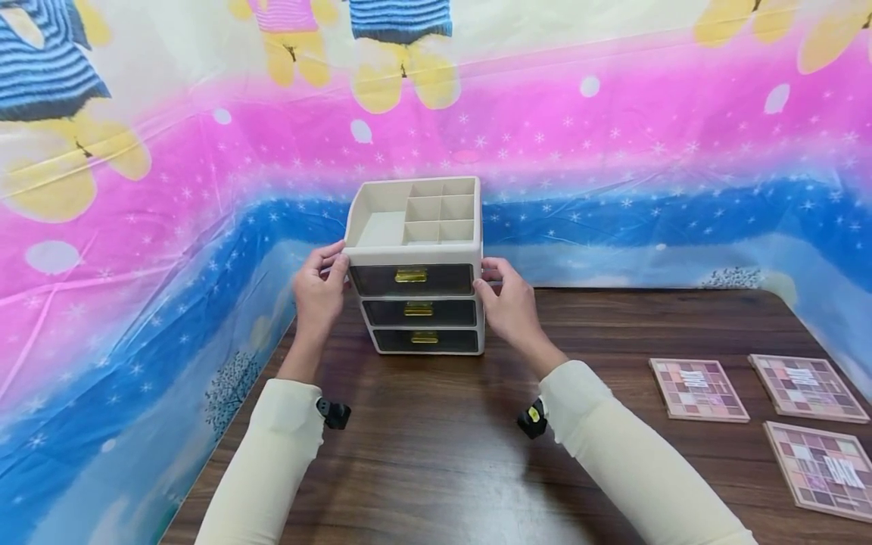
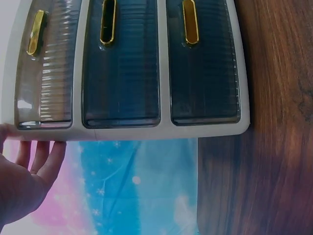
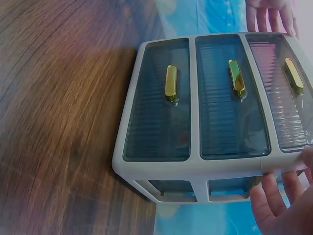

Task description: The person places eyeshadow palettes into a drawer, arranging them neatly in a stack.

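Note:
A cream drawer organizer stands upright on the wooden table, with three dark see-through drawers and gold handles. All its drawers are closed, and the divided tray on top holds nothing. My left hand grips the upper left side, thumb at the front corner. On the opposite side my right hand holds the upper right edge, its thumb at the front and fingers along the side. In the left wrist view the left hand's fingers touch the organizer's side. The right hand shows at the lower right of the right wrist view.
Three eyeshadow palettes lie at the table's right: one nearer the middle, one at the back, one in front. A colourful printed cloth hangs behind and to the left of the wooden table.

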The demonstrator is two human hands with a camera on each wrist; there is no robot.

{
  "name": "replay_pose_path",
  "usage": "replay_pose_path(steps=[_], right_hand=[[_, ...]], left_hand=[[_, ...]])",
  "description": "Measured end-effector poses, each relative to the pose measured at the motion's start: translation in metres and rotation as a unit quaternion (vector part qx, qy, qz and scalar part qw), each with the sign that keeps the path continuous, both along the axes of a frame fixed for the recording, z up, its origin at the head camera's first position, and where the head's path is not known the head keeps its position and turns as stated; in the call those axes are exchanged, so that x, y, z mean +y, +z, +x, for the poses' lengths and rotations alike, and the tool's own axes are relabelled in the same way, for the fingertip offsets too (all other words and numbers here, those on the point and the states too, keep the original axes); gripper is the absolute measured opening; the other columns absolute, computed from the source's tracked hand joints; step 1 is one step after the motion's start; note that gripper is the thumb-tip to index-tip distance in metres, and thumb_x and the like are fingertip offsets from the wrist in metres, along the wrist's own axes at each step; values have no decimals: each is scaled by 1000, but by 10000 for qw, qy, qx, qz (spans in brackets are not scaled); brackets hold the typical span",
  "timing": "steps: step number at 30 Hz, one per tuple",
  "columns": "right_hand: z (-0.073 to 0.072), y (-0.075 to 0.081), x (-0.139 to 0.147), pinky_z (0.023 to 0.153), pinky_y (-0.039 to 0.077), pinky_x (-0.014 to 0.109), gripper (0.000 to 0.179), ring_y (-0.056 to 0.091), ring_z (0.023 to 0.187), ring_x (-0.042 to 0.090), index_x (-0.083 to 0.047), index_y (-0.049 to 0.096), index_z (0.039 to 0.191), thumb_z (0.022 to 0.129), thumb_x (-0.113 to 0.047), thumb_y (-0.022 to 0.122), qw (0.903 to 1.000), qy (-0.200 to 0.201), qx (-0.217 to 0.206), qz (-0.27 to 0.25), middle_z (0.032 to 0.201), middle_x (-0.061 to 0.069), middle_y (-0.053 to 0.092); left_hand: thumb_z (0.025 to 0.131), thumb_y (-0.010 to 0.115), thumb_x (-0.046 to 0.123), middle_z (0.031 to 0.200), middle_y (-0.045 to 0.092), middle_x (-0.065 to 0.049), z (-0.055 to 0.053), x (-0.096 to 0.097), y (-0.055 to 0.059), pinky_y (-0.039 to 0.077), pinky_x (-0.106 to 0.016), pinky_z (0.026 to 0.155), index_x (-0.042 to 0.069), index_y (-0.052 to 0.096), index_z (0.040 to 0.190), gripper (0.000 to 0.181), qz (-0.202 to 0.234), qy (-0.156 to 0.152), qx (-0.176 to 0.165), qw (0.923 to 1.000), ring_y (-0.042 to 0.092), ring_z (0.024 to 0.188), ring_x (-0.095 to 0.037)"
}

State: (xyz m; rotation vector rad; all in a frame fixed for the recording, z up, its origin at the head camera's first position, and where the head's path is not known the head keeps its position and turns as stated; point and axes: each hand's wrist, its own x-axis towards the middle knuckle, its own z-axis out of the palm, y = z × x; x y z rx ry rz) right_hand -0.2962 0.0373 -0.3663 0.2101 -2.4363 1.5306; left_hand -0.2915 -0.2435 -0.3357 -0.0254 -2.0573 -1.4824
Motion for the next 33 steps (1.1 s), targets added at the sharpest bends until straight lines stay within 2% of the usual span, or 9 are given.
replay_pose_path(steps=[4,9,18,24,29,33], right_hand=[[2,1,10,97,59,48,36,67,113,30,-15,58,137,102,-23,61,10000,-27,37,84,125,11,69],[5,3,21,97,58,50,37,66,115,31,-16,57,138,102,-24,60,9999,-50,-10,152,128,11,68],[9,-1,43,94,58,50,37,67,114,33,-13,56,139,103,-22,59,9996,-78,57,276,130,13,68],[12,-3,61,92,58,51,37,67,115,34,-14,55,140,104,-23,58,9991,-173,34,380,130,14,67],[16,-3,77,93,57,51,39,66,116,35,-13,53,142,104,-24,56,9986,-214,1,479,133,15,65],[21,-3,92,94,56,52,40,65,115,36,-12,53,143,104,-24,56,9977,-287,90,601,132,17,66]], left_hand=[[102,63,18,122,70,-20,0,7,0,55,-5,66,8,68,131,31,-10,-93,61,9999,69,104,-28],[102,63,21,120,71,-17,0,13,-1,56,-7,69,10,68,130,30,-300,-104,180,9993,70,102,-26],[102,63,20,118,71,-17,1,29,-4,56,-9,70,9,69,128,29,-470,-390,308,9977,70,103,-27],[101,64,21,117,71,-16,1,44,-5,60,-16,70,9,69,127,29,-563,-523,255,9967,71,104,-27],[101,65,21,115,72,-13,0,57,-7,62,-22,75,11,70,126,28,-727,-549,339,9953,73,104,-27],[101,66,21,115,73,-13,0,70,-8,64,-33,80,10,70,125,27,-830,-617,470,9935,73,104,-27]])
